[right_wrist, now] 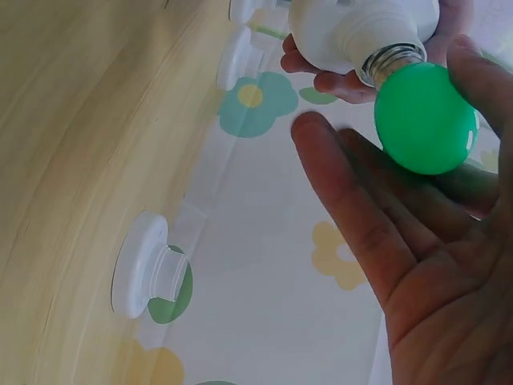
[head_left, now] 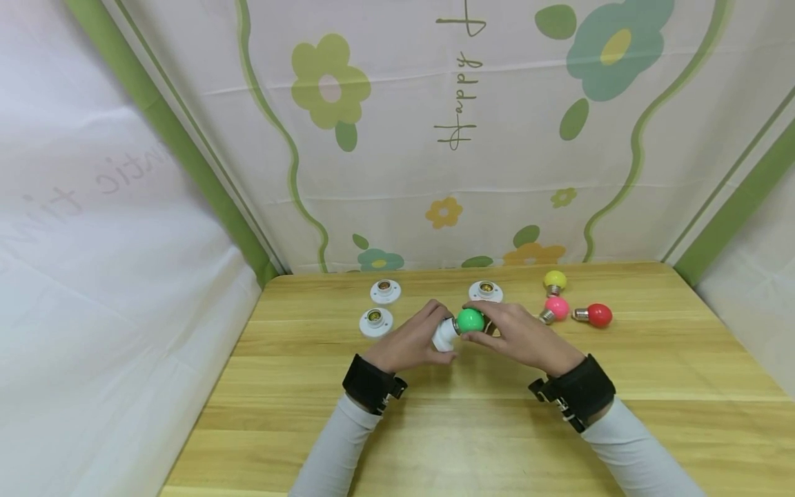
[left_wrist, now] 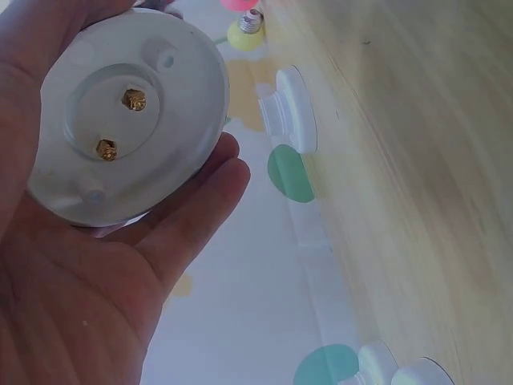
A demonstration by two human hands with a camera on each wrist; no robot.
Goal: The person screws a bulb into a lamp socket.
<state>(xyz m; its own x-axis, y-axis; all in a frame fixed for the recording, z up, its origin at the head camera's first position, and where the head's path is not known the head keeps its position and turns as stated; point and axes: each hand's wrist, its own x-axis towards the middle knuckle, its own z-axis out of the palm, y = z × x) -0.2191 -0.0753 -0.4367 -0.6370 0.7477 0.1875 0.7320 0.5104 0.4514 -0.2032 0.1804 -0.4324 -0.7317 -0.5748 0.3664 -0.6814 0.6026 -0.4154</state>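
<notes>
The left hand [head_left: 413, 339] curls its fingers round one white socket [head_left: 444, 334], its flat base with two brass screws lying against the palm. The right hand [head_left: 518, 335] grips one green bulb [head_left: 470, 320] with thumb and fingertips — the bulb's metal thread sits in the socket's mouth, both held just above the wooden table [head_left: 472, 428]. Three more white sockets [head_left: 385, 291] lie behind the hands. Three loose bulbs — yellow [head_left: 555, 281], pink [head_left: 555, 308], red [head_left: 597, 315] — lie to the right.
</notes>
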